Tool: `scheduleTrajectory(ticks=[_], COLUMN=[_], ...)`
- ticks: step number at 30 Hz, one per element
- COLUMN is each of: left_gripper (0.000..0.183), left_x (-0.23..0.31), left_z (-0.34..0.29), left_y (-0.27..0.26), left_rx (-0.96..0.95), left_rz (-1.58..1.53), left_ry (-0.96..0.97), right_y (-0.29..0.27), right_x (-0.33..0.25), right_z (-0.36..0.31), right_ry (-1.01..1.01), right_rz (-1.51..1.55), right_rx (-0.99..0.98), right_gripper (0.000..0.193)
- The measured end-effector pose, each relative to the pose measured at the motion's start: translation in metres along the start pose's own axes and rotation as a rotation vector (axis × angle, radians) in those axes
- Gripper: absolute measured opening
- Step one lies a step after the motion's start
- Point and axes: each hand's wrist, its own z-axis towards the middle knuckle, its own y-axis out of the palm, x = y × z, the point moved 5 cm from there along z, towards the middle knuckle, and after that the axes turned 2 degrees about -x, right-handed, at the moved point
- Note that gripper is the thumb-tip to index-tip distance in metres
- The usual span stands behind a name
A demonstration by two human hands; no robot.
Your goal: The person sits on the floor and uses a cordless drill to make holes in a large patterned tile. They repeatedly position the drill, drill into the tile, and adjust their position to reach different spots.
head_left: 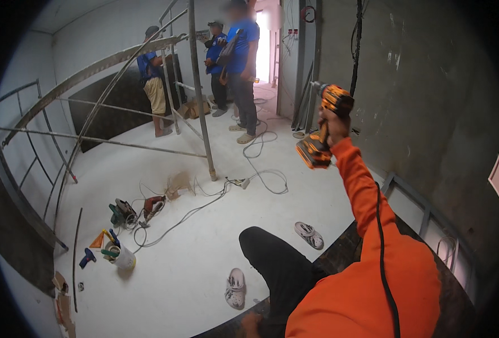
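My right hand (335,127) is wrapped round the grip of an orange and black cordless drill (329,110), held up in the air at the end of my raised orange sleeve (356,174). The drill's chuck points to the upper left, and its battery hangs below the hand. I cannot make out whether a bit is in the chuck. My left hand does not show. Below my bent knee (258,239), in dark trousers, a skin-toned shape (252,325) at the lower edge looks like my bare foot on a dark board (339,248).
Two patterned clogs (235,287) lie on the white floor. A white bucket (124,259) of tools, a corded drill (153,207), another power tool (122,213) and a grey cable (193,211) lie left. Metal scaffolding (201,96) stands beyond. Several people in blue shirts (241,48) stand behind it.
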Motion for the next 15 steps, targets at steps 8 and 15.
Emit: scheduleTrajectory(ticks=[8, 15], left_gripper=[0.043, 0.045], left_x=[0.024, 0.026], left_z=[-0.007, -0.006], left_y=[-0.022, -0.025], left_rx=[-0.136, -0.145], left_rz=[0.064, -0.020], left_ry=[-0.195, -0.294], right_y=[0.018, 0.003], right_x=[0.059, 0.068], right_z=[0.104, 0.130], right_ry=[-0.102, -0.037], right_rz=[0.081, -0.157], right_rx=[0.148, 0.139], right_gripper=[0.014, 0.022])
